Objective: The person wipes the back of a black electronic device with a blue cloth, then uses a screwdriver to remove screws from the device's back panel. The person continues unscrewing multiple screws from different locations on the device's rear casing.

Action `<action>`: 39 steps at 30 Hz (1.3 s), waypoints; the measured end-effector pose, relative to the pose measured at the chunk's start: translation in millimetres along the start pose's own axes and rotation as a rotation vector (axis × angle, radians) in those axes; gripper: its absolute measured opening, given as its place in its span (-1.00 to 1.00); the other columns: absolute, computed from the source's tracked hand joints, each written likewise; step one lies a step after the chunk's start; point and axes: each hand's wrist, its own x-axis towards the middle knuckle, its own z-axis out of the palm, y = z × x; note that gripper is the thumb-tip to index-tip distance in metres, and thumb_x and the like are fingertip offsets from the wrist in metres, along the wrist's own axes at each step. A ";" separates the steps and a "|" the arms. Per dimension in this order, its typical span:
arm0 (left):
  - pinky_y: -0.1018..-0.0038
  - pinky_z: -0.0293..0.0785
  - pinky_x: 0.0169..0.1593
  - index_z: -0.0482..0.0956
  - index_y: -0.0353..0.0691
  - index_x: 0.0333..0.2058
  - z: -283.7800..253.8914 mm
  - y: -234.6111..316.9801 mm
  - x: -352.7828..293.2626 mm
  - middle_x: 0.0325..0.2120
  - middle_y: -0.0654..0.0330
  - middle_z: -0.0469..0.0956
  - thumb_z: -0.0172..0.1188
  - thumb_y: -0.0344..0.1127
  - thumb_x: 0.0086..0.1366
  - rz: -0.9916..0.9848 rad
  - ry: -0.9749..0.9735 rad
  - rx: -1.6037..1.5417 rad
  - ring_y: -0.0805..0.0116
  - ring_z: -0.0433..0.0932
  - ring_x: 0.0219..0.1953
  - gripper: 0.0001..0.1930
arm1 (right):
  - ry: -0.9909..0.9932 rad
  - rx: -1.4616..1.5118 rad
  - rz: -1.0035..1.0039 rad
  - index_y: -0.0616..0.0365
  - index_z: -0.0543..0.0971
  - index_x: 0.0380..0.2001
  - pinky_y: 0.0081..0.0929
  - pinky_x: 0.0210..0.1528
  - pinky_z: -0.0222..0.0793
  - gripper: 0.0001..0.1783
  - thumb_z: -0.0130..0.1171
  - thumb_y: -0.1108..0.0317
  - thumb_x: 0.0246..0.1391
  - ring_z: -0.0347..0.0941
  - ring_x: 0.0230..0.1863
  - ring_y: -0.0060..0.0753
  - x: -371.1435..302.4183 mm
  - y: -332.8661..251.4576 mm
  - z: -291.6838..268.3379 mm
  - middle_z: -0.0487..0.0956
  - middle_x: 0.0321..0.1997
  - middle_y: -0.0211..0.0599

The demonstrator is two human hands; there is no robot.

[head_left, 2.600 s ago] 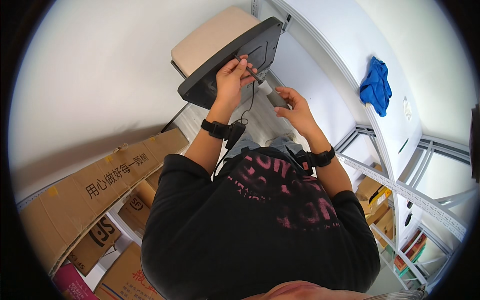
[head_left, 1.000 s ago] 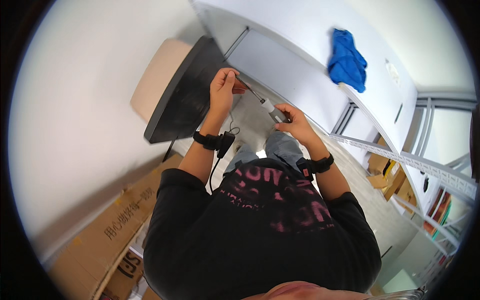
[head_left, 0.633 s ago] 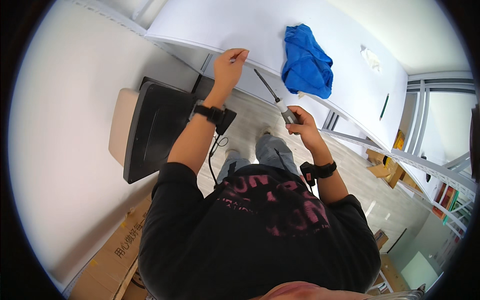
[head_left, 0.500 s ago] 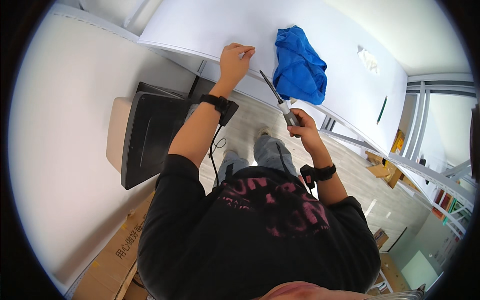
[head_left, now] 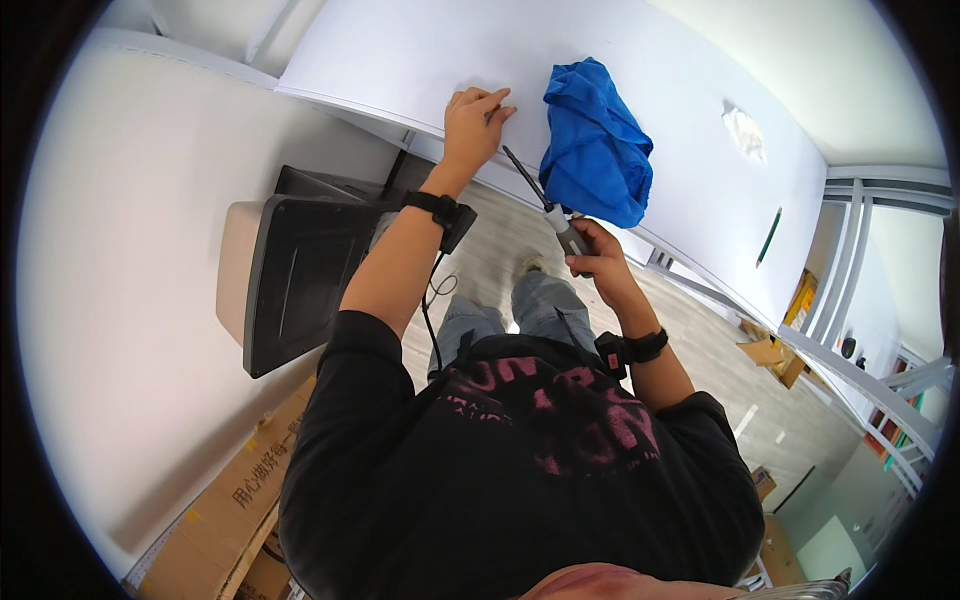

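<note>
My right hand (head_left: pixel 602 258) is wrapped round the grey handle of a screwdriver (head_left: pixel 563 230), just off the table's near edge. Its long dark shaft slants up and to the left, with the tip pointing toward my left hand (head_left: pixel 474 126). That left hand is over the table edge, fingers curled in toward the thumb; whatever sits between them is too small to make out. A crumpled blue cloth (head_left: pixel 597 140) lies on the white table (head_left: pixel 420 50), to the right of my left hand and just beyond the screwdriver.
Farther right on the table are a crumpled white tissue (head_left: pixel 744 134) and a dark green pencil (head_left: pixel 769 238). A black-topped bin-like container (head_left: pixel 305 285) stands to my left. Cardboard boxes (head_left: pixel 225 500) sit at the lower left, and a metal frame (head_left: pixel 850 250) rises at the right.
The screwdriver and my right hand have shifted slightly left, bringing the tip closer to my left hand. The left hand's fingers have moved a little; the cloth lies much as before.
</note>
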 end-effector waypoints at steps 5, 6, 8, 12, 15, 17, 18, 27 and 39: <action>0.46 0.40 -0.26 0.64 -0.22 -0.30 -49.4 -1.9 -30.5 -0.43 0.18 0.56 0.18 -0.37 0.19 -0.213 0.119 -0.215 0.34 0.46 -0.36 -0.86 | -0.077 -0.016 0.013 0.23 0.38 0.01 -0.62 -0.41 0.30 -0.45 0.15 0.61 -0.16 0.36 -0.42 -0.56 10.4 1.1 19.7 0.44 -0.27 -0.38; 0.47 0.41 -0.27 0.63 -0.25 -0.31 -64.0 -8.6 -42.2 -0.42 0.18 0.57 0.16 -0.36 0.22 -0.259 0.152 -0.227 0.36 0.47 -0.37 -0.86 | -0.109 -0.019 0.018 0.22 0.38 0.02 -0.62 -0.41 0.30 -0.44 0.15 0.60 -0.16 0.37 -0.42 -0.56 15.2 3.5 27.7 0.44 -0.27 -0.38; 0.49 0.44 -0.27 0.60 -0.29 -0.26 -82.8 -30.3 -71.8 -0.40 0.18 0.58 0.08 -0.31 0.29 -0.414 0.107 -0.510 0.38 0.49 -0.40 -0.80 | -0.140 -0.049 0.012 0.21 0.38 0.04 -0.64 -0.42 0.30 -0.42 0.16 0.59 -0.16 0.37 -0.42 -0.58 25.2 3.9 52.1 0.45 -0.26 -0.39; 0.46 0.54 -0.17 0.42 -0.35 -0.02 -139.1 -22.6 -102.7 -0.28 0.07 0.58 -0.18 -0.19 0.43 -0.797 0.004 -1.063 0.34 0.57 -0.31 -0.64 | -0.272 -0.130 0.078 0.22 0.39 0.05 -0.63 -0.41 0.31 -0.45 0.19 0.49 -0.10 0.39 -0.36 -0.60 45.0 -3.7 100.8 0.47 -0.25 -0.40; 0.46 0.56 -0.19 0.39 -0.37 -0.01 -178.7 -25.1 -128.1 -0.28 0.05 0.58 -0.20 -0.23 0.43 -0.800 0.149 -1.184 0.30 0.59 -0.34 -0.65 | -0.390 -0.179 0.124 0.22 0.38 0.06 -0.64 -0.43 0.31 -0.47 0.16 0.45 -0.07 0.43 -0.39 -0.58 58.3 2.5 139.2 0.48 -0.29 -0.38; 0.46 0.58 -0.22 0.38 -0.38 -0.01 -195.4 -32.9 -138.8 -0.30 0.06 0.58 -0.20 -0.24 0.43 -0.798 0.228 -1.179 0.29 0.60 -0.35 -0.65 | -0.430 -0.176 0.110 0.22 0.36 0.06 -0.64 -0.44 0.31 -0.48 0.13 0.43 -0.03 0.45 -0.41 -0.55 57.7 5.0 162.3 0.50 -0.31 -0.35; 0.47 0.58 -0.23 0.38 -0.38 -0.01 -202.5 -36.9 -142.6 -0.30 0.07 0.58 -0.20 -0.24 0.43 -0.792 0.247 -1.170 0.30 0.60 -0.35 -0.65 | -0.429 -0.160 0.086 0.22 0.36 0.06 -0.63 -0.44 0.31 -0.50 0.12 0.42 -0.01 0.45 -0.42 -0.55 53.8 0.8 174.9 0.51 -0.31 -0.33; 0.49 0.59 -0.29 0.39 -0.29 -0.01 -231.2 -49.4 -138.6 -0.34 0.15 0.56 -0.17 -0.21 0.42 -0.767 0.364 -1.250 0.42 0.58 -0.37 -0.67 | -0.374 -0.061 0.015 0.20 0.38 -0.02 -0.66 -0.47 0.28 -0.63 0.03 0.26 0.15 0.34 -0.55 -0.63 50.7 1.8 221.3 0.54 -0.32 -0.27; 0.54 0.58 -0.36 0.41 -0.24 -0.05 -227.3 -47.6 -136.2 -0.41 0.21 0.56 -0.14 -0.18 0.41 -0.766 0.463 -1.288 0.49 0.55 -0.43 -0.69 | -0.352 0.010 0.041 0.24 0.38 -0.03 -0.71 -0.57 0.18 -0.62 -0.02 0.23 0.17 0.27 -0.62 -0.66 51.4 3.5 228.9 0.55 -0.33 -0.19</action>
